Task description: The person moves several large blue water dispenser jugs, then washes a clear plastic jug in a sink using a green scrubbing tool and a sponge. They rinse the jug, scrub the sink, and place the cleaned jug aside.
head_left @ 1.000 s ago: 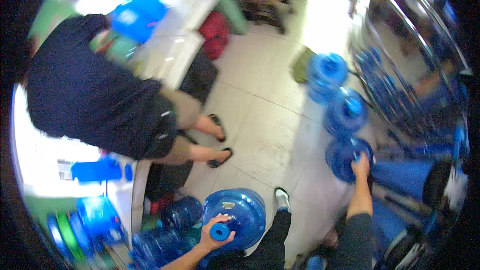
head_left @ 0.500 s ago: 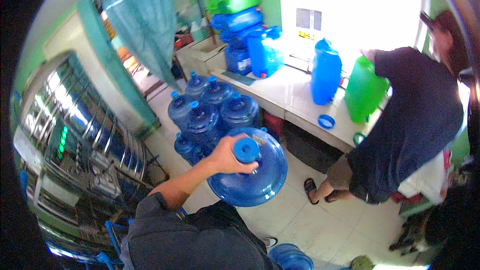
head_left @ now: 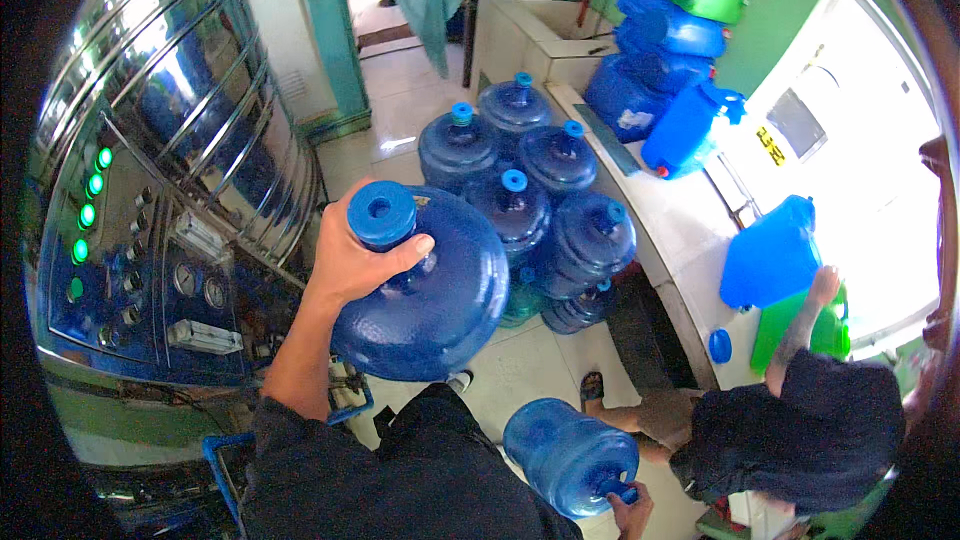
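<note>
My left hand (head_left: 372, 255) is wrapped round the neck of a large round blue water jug (head_left: 450, 300), just below its blue cap (head_left: 382, 212). This jug hangs upright in front of me, above the tiled floor. At the lower right, my right hand (head_left: 630, 512) grips a second, paler blue water jug (head_left: 560, 450) at its neck end. That one is tilted on its side, neck toward my hand. Several capped blue water jugs (head_left: 513, 210) stand grouped on the floor ahead.
A co-worker (head_left: 790, 425) at right has a hand by a green container (head_left: 770, 330) and a blue container (head_left: 770, 255) on the white counter (head_left: 665, 230). Flat containers (head_left: 665, 30) are stacked behind. A control panel (head_left: 130, 260) with green lights and steel tanks (head_left: 200, 70) line the left.
My view has turned left. The jug in my left hand now appears farther left and closer. My right hand with the second jug has come into view. The co-worker bends lower.
</note>
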Tool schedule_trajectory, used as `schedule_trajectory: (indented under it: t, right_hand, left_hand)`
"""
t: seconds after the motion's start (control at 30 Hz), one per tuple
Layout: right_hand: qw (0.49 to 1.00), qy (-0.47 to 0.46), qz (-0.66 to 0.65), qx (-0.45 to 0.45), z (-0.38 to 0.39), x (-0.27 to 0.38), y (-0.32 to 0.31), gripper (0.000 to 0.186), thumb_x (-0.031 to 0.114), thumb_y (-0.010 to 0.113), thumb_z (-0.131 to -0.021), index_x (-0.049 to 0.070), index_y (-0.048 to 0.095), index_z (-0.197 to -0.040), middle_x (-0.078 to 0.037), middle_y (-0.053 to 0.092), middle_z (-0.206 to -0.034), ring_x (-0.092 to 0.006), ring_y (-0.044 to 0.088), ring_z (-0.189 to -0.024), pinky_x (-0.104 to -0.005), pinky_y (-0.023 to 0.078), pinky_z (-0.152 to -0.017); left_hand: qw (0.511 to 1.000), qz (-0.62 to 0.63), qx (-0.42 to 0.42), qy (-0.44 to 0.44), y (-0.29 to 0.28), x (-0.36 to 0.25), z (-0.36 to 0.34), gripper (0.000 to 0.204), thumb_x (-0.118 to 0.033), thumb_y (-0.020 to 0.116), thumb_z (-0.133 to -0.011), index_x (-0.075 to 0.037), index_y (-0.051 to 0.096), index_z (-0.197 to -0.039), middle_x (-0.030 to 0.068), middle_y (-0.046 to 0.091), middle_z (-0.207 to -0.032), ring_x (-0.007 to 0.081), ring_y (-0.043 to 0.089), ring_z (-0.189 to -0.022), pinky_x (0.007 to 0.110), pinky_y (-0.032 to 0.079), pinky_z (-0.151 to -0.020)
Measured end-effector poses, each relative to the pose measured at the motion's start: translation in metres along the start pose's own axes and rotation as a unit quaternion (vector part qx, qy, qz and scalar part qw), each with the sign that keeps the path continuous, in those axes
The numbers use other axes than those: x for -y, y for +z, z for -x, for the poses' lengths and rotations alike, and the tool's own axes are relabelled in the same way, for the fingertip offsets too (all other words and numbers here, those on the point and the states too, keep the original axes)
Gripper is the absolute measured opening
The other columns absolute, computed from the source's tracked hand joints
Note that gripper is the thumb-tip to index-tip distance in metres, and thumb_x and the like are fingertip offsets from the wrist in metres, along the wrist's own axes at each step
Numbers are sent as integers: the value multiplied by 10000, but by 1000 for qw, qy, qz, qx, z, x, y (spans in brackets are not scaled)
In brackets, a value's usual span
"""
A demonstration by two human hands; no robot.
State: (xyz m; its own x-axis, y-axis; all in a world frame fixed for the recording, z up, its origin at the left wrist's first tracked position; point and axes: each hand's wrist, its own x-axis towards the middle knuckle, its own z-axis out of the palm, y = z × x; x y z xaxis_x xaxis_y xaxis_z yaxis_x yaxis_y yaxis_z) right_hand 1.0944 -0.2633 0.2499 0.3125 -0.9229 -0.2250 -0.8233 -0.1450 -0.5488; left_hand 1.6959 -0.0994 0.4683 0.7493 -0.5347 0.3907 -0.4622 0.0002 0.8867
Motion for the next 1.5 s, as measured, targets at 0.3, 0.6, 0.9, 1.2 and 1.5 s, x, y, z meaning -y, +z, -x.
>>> schedule_trajectory:
  t: [0.3,0.6,0.9,1.2,1.5]
  right_hand:
    - [966,-229,116,40,-123,254,-84,495,201,809,-542,25,650,-976,-133,656,-916,-348,618,-868,-401,475,-828]
    - [879,-467,49,79,-182,486,-79,557,364,779,-568,-5,632,-959,-123,638,-829,-248,629,-788,-363,480,-810]
    - [849,-492,97,165,-211,695,92,476,277,777,-749,-22,639,-1092,-175,680,-983,-282,662,-883,-378,525,-819]
    - [799,-554,134,192,-258,759,305,464,162,804,-606,3,632,-1006,-150,643,-889,-294,647,-788,-364,519,-720]
    - [736,-578,246,252,-274,769,398,408,331,769,-767,103,651,-1084,-111,652,-1056,-299,699,-765,-406,580,-610]
  left_hand:
    - [958,-193,-164,-132,-38,162,4,510,-398,852,-710,-46,635,-1010,139,718,-959,319,700,-894,409,533,-820]
    - [897,-220,-220,-314,-63,375,44,620,-258,873,-648,-41,610,-1166,166,706,-1023,334,675,-984,424,513,-890]
    - [839,-124,-312,-428,-35,600,99,712,-146,861,-645,-34,489,-1242,211,622,-1184,390,605,-1107,446,472,-936]
    - [825,-162,-299,-452,5,697,114,724,-222,874,-660,-56,454,-1226,246,536,-1227,387,553,-1174,439,464,-940]
    - [845,-113,-155,-500,0,717,115,1117,-314,904,-623,-54,235,-1479,231,421,-1441,387,409,-1360,454,388,-1095]
